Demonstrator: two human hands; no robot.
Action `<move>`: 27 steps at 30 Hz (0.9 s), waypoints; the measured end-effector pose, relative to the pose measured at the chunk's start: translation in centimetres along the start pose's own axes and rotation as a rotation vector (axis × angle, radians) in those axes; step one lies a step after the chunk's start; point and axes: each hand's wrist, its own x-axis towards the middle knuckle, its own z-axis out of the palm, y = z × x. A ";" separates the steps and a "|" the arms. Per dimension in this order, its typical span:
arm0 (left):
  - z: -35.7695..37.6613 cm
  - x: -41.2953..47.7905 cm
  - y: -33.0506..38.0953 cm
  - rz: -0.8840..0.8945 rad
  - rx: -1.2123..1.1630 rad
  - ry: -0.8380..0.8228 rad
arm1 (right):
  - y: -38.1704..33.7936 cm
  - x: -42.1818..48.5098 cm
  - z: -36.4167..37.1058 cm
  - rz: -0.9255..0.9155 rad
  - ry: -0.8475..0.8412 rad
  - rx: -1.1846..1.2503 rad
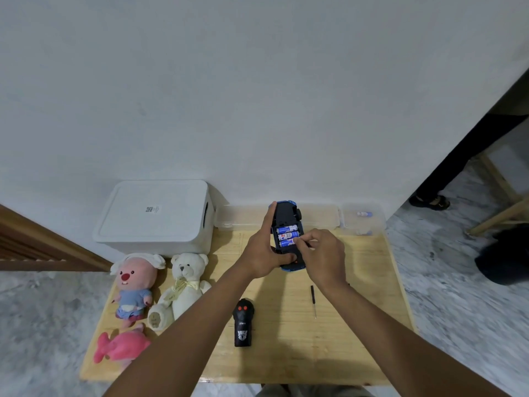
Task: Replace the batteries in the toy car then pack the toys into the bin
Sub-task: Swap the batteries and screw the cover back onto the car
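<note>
A left hand grips the upturned toy car over the wooden table while the right hand, fingers curled, pinches the nearest battery, which could spring loose or seat reversed if pressed askew. The white bin (lid on) blocks packing the teddy bear; a screwdriver and remote lie nearby.
</note>
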 end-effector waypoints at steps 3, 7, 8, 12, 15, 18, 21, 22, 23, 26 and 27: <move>-0.1 0.0 0.0 0.013 0.008 -0.002 | -0.2 0.3 -0.1 -0.003 -0.004 -0.022; -0.2 0.1 0.2 0.036 0.046 -0.018 | -0.6 1.0 -0.6 0.014 -0.025 -0.067; -0.3 0.1 0.2 0.039 0.047 -0.020 | -0.6 1.2 -0.7 0.013 -0.029 -0.069; -0.3 0.1 0.0 0.038 0.057 -0.045 | -0.3 1.4 -0.7 -0.023 -0.069 -0.084; -0.4 0.0 -0.4 0.011 0.044 -0.083 | 0.2 1.2 -0.7 -0.105 -0.194 -0.174; -0.3 -0.1 -0.6 -0.019 0.042 -0.105 | 0.8 1.3 -0.8 -0.134 -0.290 -0.195; -0.3 -0.3 -0.9 -0.042 0.020 -0.117 | 1.2 1.5 -1.1 -0.167 -0.331 -0.214; -0.3 -0.4 -0.9 -0.048 0.013 -0.122 | 1.2 1.5 -1.2 -0.187 -0.336 -0.217; -0.3 -0.4 -0.8 -0.053 0.010 -0.129 | 1.3 1.5 -1.3 -0.197 -0.337 -0.214; -0.1 -0.2 -0.7 -0.070 0.011 -0.139 | 1.6 1.4 -1.4 -0.173 -0.344 -0.208; 0.1 -0.2 -0.7 -0.077 0.006 -0.140 | 1.6 1.5 -1.4 -0.173 -0.360 -0.228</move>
